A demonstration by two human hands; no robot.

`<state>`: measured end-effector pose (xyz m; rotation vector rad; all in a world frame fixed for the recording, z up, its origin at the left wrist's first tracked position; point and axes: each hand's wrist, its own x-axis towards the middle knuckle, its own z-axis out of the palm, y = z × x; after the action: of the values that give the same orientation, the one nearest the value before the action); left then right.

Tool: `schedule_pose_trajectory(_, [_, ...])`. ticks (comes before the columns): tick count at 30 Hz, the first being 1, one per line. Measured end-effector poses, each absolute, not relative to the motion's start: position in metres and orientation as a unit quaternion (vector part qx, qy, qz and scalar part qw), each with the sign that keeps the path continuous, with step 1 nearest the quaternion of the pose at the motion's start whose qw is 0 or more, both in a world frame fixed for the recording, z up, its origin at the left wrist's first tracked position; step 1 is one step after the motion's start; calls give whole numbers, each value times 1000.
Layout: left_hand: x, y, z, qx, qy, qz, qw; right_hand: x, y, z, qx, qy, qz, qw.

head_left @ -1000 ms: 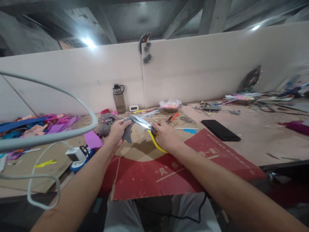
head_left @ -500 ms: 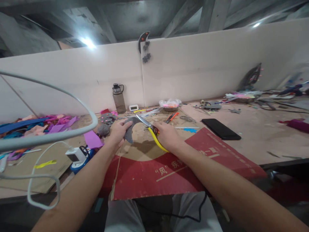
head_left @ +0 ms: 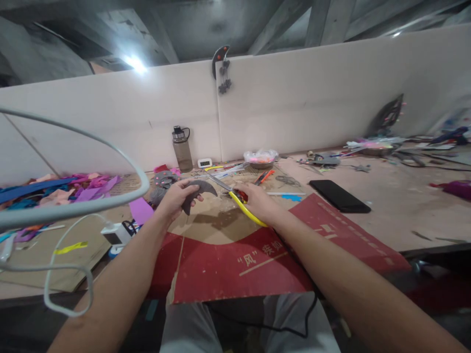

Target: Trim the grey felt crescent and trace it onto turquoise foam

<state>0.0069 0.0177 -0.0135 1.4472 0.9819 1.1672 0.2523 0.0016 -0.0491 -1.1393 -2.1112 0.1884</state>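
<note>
My left hand (head_left: 181, 197) pinches a dark grey crescent-shaped piece (head_left: 200, 190), felt by its look, with one pointed tip towards the right and the other hanging down. In my right hand (head_left: 257, 202) is a pair of scissors (head_left: 247, 212) with yellow handles, its metal blades aimed up and left past the crescent's right tip. Blades and crescent look close together, but I cannot tell whether they touch. Both hands are above a red and brown cardboard sheet (head_left: 221, 274) at the front of the table.
Behind stand a bottle (head_left: 182, 149), a small white digital timer (head_left: 205, 163) and a bowl (head_left: 262, 164) with a plastic bag. An orange cutter (head_left: 265, 176) and a black phone (head_left: 339, 196) lie to the right. Coloured scraps (head_left: 79, 189) and a charger (head_left: 115, 234) are left. A white tube (head_left: 125, 162) arcs across.
The grey crescent has turned in my left hand, its upper tip now pointing right and lower. The scissors have come away from it, slightly down and right.
</note>
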Motion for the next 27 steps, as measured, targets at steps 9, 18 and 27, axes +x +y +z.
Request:
schedule_pose_trajectory(9, [13, 10, -13, 628, 430, 378, 528, 243, 0, -47, -402, -686, 254, 550])
schedule_pose_trajectory(18, [25, 4, -23, 664, 411, 293, 552, 230, -7, -47, -318, -630, 465, 534])
schedule_pose_trajectory(27, [29, 1, -20, 686, 409, 295, 525, 229, -16, -38, -337, -650, 408, 546])
